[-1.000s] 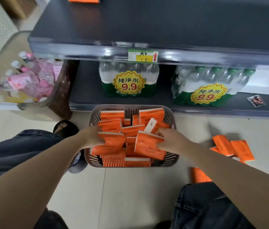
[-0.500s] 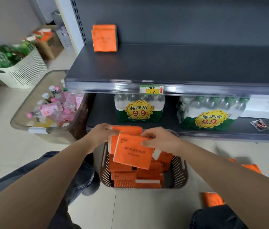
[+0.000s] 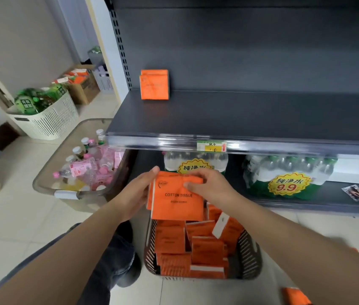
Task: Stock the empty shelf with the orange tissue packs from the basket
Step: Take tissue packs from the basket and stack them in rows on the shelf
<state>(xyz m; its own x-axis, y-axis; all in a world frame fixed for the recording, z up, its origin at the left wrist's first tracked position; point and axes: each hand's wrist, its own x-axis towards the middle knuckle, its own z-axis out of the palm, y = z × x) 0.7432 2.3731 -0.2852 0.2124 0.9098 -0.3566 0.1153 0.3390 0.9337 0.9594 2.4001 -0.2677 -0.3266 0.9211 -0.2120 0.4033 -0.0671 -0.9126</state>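
Orange tissue packs (image 3: 177,201) are held upright over the basket (image 3: 249,249); others (image 3: 154,88) stand on the shelf (image 3: 240,115).

Shelf (image 3: 251,115) deck is bare rightward of the orange packs (image 3: 154,88) standing back-left. Front price rail (image 3: 174,142) overhangs the path up from the basket (image 3: 250,249). Slotted upright (image 3: 120,51) bounds the left.

Two hands (image 3: 136,192), two held tissue packs (image 3: 177,205), two water multipacks (image 3: 284,172), one brown basket (image 3: 251,249)
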